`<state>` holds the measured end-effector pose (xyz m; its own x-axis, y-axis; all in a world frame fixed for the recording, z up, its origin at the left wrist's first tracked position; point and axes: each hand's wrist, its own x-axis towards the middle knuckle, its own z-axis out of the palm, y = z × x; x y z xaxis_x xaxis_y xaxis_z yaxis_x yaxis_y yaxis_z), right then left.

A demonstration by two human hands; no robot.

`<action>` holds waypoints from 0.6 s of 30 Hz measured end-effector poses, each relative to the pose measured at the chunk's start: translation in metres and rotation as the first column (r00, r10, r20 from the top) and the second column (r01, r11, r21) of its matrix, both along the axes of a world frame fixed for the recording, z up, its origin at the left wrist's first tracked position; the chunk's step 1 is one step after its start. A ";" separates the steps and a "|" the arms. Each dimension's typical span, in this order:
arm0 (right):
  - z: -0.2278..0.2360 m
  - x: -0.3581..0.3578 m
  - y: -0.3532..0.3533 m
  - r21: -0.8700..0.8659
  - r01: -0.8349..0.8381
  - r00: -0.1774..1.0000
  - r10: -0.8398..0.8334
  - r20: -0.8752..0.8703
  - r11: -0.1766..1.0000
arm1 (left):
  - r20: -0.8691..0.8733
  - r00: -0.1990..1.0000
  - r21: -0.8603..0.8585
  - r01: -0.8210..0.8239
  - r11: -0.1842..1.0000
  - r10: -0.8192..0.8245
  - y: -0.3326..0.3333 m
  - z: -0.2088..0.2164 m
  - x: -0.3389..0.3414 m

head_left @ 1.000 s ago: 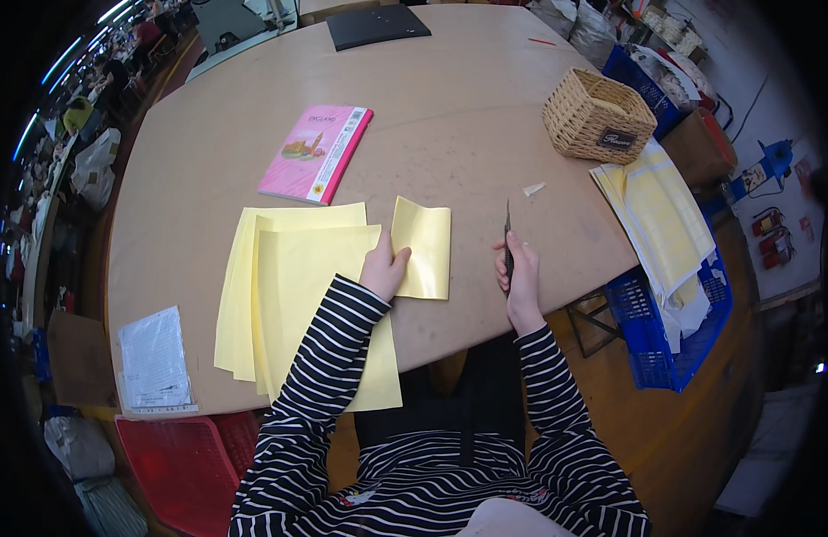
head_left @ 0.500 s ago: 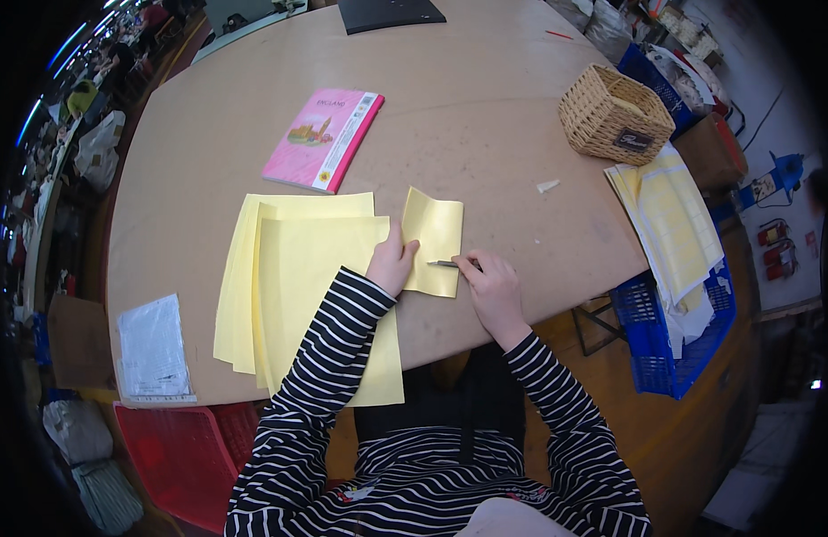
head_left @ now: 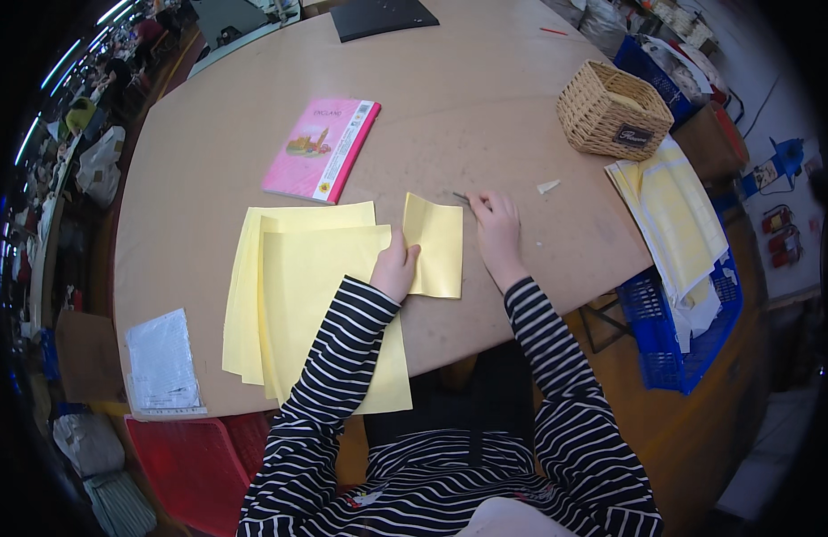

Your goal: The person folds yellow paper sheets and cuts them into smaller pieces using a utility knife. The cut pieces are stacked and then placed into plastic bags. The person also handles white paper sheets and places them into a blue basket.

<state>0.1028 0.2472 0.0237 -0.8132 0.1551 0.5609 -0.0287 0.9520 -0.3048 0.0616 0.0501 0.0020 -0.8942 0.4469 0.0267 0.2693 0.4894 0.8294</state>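
Note:
My left hand (head_left: 397, 268) is closed on a small yellow fabric piece (head_left: 439, 251), its thumb on top. The piece is folded or curved along its left side and lies on the table. Just right of its upper edge, my right hand (head_left: 498, 231) is closed around a slim, dark, pointed metal tool (head_left: 461, 196). The tool's tip points up and left, apart from the fabric; its kind is too small to tell. Larger yellow fabric sheets (head_left: 324, 295) lie overlapping under my left forearm, one hanging over the table's near edge.
A pink notebook (head_left: 311, 148) lies beyond the sheets. At the right edge stand a wicker basket (head_left: 602, 112) and draped yellow-white cloth (head_left: 669, 210) above a blue crate (head_left: 660, 345). A clear plastic packet (head_left: 163, 362) lies at left, near a red crate (head_left: 186, 465).
My right hand has moved up and away from the yellow piece, lifting the tool's tip off it. My left hand keeps its hold. The whole view has shifted slightly.

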 end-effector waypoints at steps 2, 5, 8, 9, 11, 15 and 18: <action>-0.002 0.021 -0.006 -0.010 -0.061 0.998 0.062 0.020 0.998 | -0.038 0.999 -0.021 -0.007 1.000 0.007 0.000 -0.001 0.001; -0.005 0.067 -0.019 -0.014 -0.115 0.981 0.116 0.157 0.993 | -0.032 0.999 -0.006 -0.007 1.000 0.006 0.001 -0.004 0.002; 0.004 0.099 -0.022 0.022 -0.163 0.965 0.154 0.213 0.986 | -0.050 0.999 0.013 -0.006 1.000 0.007 0.001 -0.004 0.003; 0.007 0.106 -0.024 0.030 -0.185 0.961 0.175 0.214 0.982 | -0.034 0.999 0.001 -0.016 1.000 0.016 0.001 -0.003 0.003; 0.013 0.117 -0.028 0.037 -0.223 0.953 0.210 0.218 0.974 | -0.037 0.999 -0.010 -0.028 1.000 0.027 0.001 -0.003 0.003; 0.018 0.134 -0.029 0.061 -0.283 0.937 0.263 0.229 0.957 | -0.022 0.999 -0.012 -0.027 1.000 0.027 0.000 -0.006 0.001; 0.018 0.149 -0.029 -0.011 -0.268 0.949 0.266 0.167 0.963 | -0.024 0.999 0.068 -0.034 0.997 0.036 0.000 -0.010 -0.006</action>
